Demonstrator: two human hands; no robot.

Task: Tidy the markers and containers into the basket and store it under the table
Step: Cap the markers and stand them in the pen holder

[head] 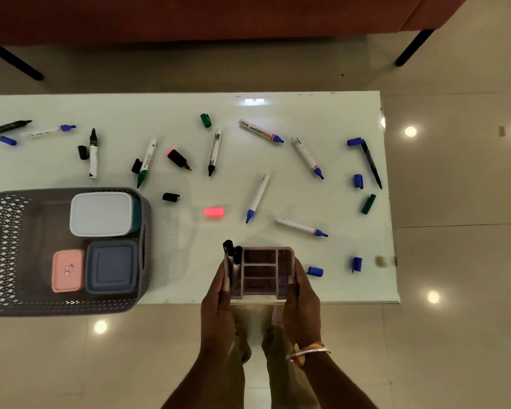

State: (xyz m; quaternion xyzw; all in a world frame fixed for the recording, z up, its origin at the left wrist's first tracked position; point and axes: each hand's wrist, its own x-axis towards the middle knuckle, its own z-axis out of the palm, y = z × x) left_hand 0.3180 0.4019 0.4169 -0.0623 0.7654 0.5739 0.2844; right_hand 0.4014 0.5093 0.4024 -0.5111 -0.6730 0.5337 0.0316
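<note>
My left hand point(217, 293) and my right hand point(301, 293) grip the two sides of a pale divided pen holder point(261, 271) at the table's near edge. Two black-capped markers point(232, 252) stand in its left compartment. A grey lattice basket point(0, 252) sits at the left and overhangs the edge. Inside it lie a white-lidded container point(101, 214), a blue-lidded container point(112, 265) and a small pink box point(67, 270). Several uncapped markers, such as a blue one point(257, 197), and loose caps, such as a pink cap point(213, 212), lie scattered over the white table point(189, 261).
A red sofa point(189, 16) with black legs stands beyond the table's far edge. Glossy tiled floor point(455, 202) with light reflections surrounds the table. A green cap point(368, 204) and blue caps point(358, 181) lie close to the table's right edge.
</note>
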